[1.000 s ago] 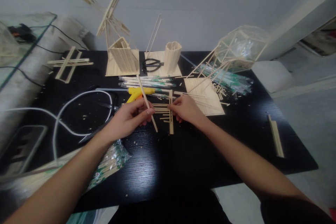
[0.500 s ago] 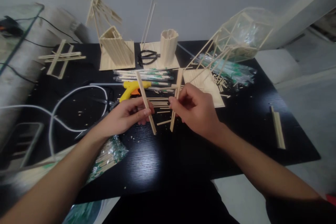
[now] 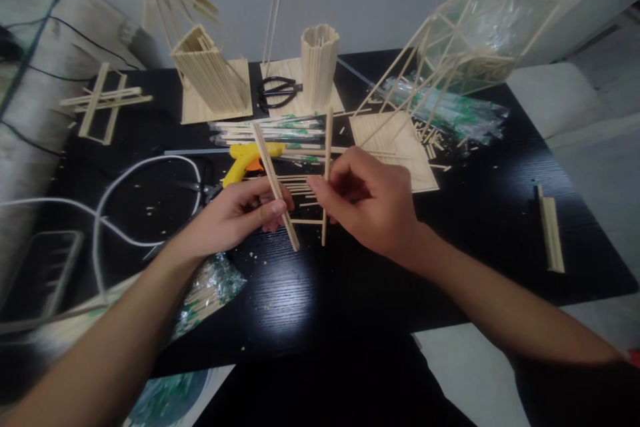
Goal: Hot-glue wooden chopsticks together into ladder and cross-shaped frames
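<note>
Pale wood strip (image 3: 269, 167), one: slanted, pinched between thumb and fingers of the left hand (image 3: 240, 217); slippage seemed possible, the hold being small and low. Second strip (image 3: 328, 147), one: near-vertical in view, pinched at the right hand's (image 3: 373, 197) fingertips; a twist might have skewed it. Short sticks (image 3: 300, 178), several: between both hands, liable to scatter if brushed.

A black table (image 3: 370, 300) is carrying stick pieces and tools.
Around its middle, a yellow glue gun (image 3: 243, 159) is lying toward ten o'clock, a crossed stick frame (image 3: 96, 99) farther out; stick bases are sitting at eleven (image 3: 243, 90), twelve (image 3: 295, 105) and two (image 3: 423, 170); joined strips (image 3: 551, 233) are lying at three, a bagged bundle (image 3: 213, 290) at eight, a white cable (image 3: 131, 239) is looping at nine.
</note>
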Demonstrator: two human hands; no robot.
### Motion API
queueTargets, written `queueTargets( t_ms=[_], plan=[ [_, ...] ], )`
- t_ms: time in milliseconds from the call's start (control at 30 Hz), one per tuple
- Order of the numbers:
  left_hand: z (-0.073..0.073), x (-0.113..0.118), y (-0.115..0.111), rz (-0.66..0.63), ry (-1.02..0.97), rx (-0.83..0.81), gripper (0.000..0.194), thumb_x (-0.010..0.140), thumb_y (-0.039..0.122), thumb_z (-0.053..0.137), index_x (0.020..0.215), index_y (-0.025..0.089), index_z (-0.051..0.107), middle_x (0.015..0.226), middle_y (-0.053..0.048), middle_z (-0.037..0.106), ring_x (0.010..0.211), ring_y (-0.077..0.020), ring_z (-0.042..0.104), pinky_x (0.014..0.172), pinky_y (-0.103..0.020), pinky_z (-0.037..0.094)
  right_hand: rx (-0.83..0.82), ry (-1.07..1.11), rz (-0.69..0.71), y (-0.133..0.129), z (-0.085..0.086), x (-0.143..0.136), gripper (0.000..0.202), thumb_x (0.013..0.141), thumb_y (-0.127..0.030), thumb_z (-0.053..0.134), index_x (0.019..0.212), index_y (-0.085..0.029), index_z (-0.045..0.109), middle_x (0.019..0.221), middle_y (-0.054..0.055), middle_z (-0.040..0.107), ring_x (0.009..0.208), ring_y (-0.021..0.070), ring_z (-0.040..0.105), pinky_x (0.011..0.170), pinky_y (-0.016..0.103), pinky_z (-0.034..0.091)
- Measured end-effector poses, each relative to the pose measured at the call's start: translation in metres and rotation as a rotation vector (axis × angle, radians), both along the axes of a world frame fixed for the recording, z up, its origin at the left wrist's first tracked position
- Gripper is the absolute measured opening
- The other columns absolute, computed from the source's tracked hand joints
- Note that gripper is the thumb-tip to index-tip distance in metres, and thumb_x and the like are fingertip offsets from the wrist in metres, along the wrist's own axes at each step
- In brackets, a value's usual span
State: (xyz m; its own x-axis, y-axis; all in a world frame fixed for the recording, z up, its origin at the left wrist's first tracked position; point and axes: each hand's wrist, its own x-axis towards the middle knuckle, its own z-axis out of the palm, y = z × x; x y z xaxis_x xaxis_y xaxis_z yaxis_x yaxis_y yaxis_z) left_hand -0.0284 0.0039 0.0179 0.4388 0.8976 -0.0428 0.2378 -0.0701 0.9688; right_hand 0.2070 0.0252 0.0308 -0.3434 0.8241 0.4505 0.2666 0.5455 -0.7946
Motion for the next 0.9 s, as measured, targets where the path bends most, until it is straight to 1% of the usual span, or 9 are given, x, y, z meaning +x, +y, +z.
queueTargets(
  t_ms=[200,400,533,667,800,900],
  plan=[
    [-0.0015,-0.0003,0.0001,-0.026,-0.022,-0.008,0.027,0.102,0.044,0.066,0.099,0.017,0.069,0.076,-0.002,0.066,0.062,-0.0117,0.062,0.058,-0.021,0.053,0.056,-0.022,0.007,0.0,-0.0014,-0.0019,0.03,0.098,-0.022,0.071,0.076,-0.024,0.051,0.067,-0.006,0.061,0.058,0.0091,0.06,0.058,0.023,0.05],
    [-0.0004,0.0005,0.0003,-0.026,0.004,-0.012,0.032,0.1,0.05,0.068,0.097,0.018,0.07,0.076,-0.002,0.068,0.061,-0.0126,0.061,0.057,-0.023,0.052,0.09,-0.031,0.011,-0.0009,-0.0031,-0.0027,0.029,0.097,-0.021,0.072,0.077,-0.024,0.052,0.069,-0.007,0.062,0.058,0.0086,0.059,0.058,0.023,0.05],
    [-0.0024,-0.0004,0.0005,-0.035,0.006,-0.008,0.027,0.1,0.046,0.068,0.099,0.019,0.071,0.078,-0.002,0.068,0.062,-0.0122,0.061,0.058,-0.022,0.052,0.085,-0.037,0.024,-0.0002,-0.0045,-0.0025,0.028,0.097,-0.021,0.072,0.077,-0.023,0.052,0.069,-0.007,0.06,0.058,0.0085,0.059,0.057,0.023,0.049],
    [-0.0051,-0.0014,0.0005,-0.049,0.014,0.011,0.025,0.101,0.043,0.068,0.105,0.02,0.074,0.078,-0.002,0.068,0.063,-0.0117,0.061,0.057,-0.021,0.052,0.101,-0.038,0.055,0.0006,-0.0067,-0.0021,0.027,0.098,-0.022,0.072,0.078,-0.023,0.053,0.07,-0.006,0.058,0.059,0.0083,0.058,0.058,0.023,0.048],
    [-0.006,-0.0016,0.0001,-0.046,0.028,0.016,0.026,0.101,0.044,0.067,0.106,0.019,0.075,0.078,-0.002,0.067,0.064,-0.0117,0.061,0.058,-0.02,0.054,0.077,-0.063,0.094,0.0008,-0.0089,-0.0013,0.024,0.099,-0.024,0.07,0.081,-0.023,0.055,0.072,-0.006,0.061,0.06,0.0092,0.059,0.06,0.024,0.049],
    [-0.0065,-0.0019,-0.0006,-0.043,0.032,0.014,0.027,0.101,0.044,0.067,0.108,0.019,0.075,0.08,-0.002,0.068,0.065,-0.0117,0.062,0.059,-0.02,0.054,0.093,-0.074,0.124,0.0007,-0.0097,-0.0004,0.023,0.1,-0.024,0.069,0.082,-0.023,0.055,0.072,-0.006,0.063,0.063,0.0095,0.06,0.063,0.024,0.05]
  ],
)
